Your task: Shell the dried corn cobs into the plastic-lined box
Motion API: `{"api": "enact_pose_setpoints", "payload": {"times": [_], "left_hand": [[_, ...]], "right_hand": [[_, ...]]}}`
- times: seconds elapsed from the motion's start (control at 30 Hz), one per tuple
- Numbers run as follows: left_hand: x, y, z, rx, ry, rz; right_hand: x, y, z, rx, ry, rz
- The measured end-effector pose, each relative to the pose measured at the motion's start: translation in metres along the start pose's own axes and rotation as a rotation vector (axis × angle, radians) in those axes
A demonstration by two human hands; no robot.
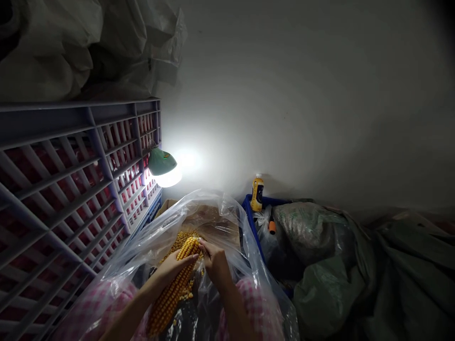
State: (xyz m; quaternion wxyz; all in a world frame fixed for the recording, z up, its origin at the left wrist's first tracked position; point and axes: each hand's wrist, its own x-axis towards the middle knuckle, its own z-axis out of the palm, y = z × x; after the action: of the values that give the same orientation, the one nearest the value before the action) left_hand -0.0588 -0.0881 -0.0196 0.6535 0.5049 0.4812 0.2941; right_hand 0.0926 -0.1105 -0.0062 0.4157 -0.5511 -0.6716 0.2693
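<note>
A long yellow corn cob [173, 290] lies slanted over my lap, its tip pointing up and away. My left hand [173, 266] is wrapped round the cob near its upper part. My right hand [214, 259] is closed on the cob's tip, thumb and fingers pressed against the kernels. Below the hands a clear plastic bag [142, 246] spreads open, with loose yellow kernels [179, 239] heaped inside it. My knees in pink checked cloth [250, 303] show under the plastic.
Stacked grey-blue plastic crates [88, 175] rise on the left, white sacks [71, 42] on top. A green lamp [162, 166] glows against the wall. A yellow bottle [258, 192] stands on a blue crate [249, 213]. Dark green bags [337, 265] fill the right.
</note>
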Motion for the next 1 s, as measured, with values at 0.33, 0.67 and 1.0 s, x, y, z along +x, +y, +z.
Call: {"api": "enact_pose_setpoints", "payload": {"times": [0.33, 0.67, 1.0], "left_hand": [[0.003, -0.003, 0.001, 0.017, -0.041, -0.046], [0.002, -0.003, 0.002, 0.182, 0.053, 0.08], [0.007, -0.013, -0.002, 0.307, 0.131, 0.119]], "right_hand": [[0.004, 0.001, 0.007, 0.103, 0.225, 0.191], [0.001, 0.0, -0.004, 0.077, 0.04, 0.081], [0.002, 0.006, 0.015, -0.04, 0.193, 0.116]]}}
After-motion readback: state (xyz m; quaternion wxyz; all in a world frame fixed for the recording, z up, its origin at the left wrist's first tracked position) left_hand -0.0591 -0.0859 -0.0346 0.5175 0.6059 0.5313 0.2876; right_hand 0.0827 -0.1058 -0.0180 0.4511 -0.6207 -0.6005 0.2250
